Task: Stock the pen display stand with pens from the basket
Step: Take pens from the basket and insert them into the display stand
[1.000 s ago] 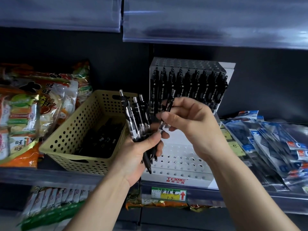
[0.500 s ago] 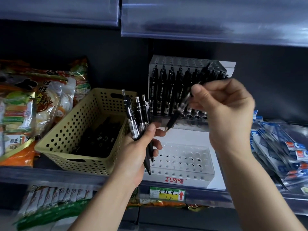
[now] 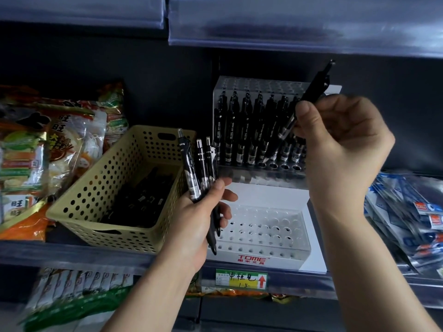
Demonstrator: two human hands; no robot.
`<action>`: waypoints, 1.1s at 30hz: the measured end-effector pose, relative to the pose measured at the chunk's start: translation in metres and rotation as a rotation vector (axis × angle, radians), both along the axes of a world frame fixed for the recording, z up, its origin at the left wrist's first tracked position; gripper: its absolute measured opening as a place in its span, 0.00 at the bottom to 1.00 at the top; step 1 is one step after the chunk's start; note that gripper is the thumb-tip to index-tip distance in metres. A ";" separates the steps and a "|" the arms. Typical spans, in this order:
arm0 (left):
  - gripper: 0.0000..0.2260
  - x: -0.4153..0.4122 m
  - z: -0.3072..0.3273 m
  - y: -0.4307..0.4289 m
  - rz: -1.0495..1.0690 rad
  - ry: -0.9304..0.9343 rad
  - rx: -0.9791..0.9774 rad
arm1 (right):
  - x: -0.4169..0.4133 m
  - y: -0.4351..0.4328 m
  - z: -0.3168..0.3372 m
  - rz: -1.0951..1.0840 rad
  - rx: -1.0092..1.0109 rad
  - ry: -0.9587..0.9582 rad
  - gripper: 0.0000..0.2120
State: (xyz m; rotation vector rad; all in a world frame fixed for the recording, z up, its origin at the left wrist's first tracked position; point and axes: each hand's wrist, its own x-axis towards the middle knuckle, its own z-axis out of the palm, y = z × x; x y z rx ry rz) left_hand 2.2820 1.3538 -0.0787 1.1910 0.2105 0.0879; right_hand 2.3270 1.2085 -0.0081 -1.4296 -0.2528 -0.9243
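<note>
A dark shop shelf unit is filling the view. Its front rail [image 3: 72, 252] is running across the near edge, with a handwritten price label [image 3: 241, 279] clipped on at 6 o'clock.

Nearest, the left hand [image 3: 199, 219] is gripping a bundle of pens [image 3: 200, 168], with fingers and thumb curled round the barrels. Three clicker ends are pointing toward 12 o'clock, and the tips are hanging below the palm. These pens are black, with silver clickers, silver clips and clear barrel sections.

Just behind this hand, the pen display stand [image 3: 263, 192] is sitting on the shelf. It is showing a white backing and red TOME lettering on its front. Its clear lower block [image 3: 275, 226] is drilled with rows of open holes.

At 9 o'clock of the stand, the yellow perforated basket [image 3: 96, 188] is standing just beside it. Loose black pens [image 3: 143, 195] are lying on its floor.

Farther back, at 2 o'clock, the right hand [image 3: 340, 149] is pinching a single pen [image 3: 314, 89] between the thumb and curled fingers. The pen is black and tilted, with the clicker toward 1 o'clock and the tip toward 7 o'clock. The tip is lying by the front holes of the upper block [image 3: 263, 83]; contact cannot be told.

That block is carrying upright stocked pens [image 3: 244, 130], black with pale print. Ringed holes are showing in its front row.

Snack packets [image 3: 60, 140] are lying at 9 o'clock of the basket. Blue-printed packets [image 3: 407, 212] are lying at 3 o'clock of the stand.
</note>
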 end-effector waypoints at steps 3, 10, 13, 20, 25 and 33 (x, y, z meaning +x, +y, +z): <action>0.12 -0.001 0.000 0.001 -0.018 -0.007 0.002 | 0.003 0.003 -0.003 -0.016 -0.025 -0.003 0.09; 0.13 -0.002 0.000 0.001 -0.036 0.008 -0.002 | 0.012 0.009 -0.019 -0.058 -0.158 0.092 0.08; 0.13 -0.001 0.000 0.001 -0.035 0.002 -0.001 | 0.014 0.011 -0.022 -0.080 -0.219 0.163 0.08; 0.12 -0.001 0.001 0.003 -0.038 -0.014 0.001 | 0.014 0.012 -0.025 -0.107 -0.294 0.281 0.08; 0.09 -0.001 0.003 0.004 -0.093 -0.015 -0.003 | 0.014 0.009 -0.027 -0.109 -0.343 0.316 0.10; 0.06 -0.006 0.005 -0.003 -0.158 -0.240 -0.033 | -0.011 0.011 -0.007 0.207 -0.379 0.361 0.15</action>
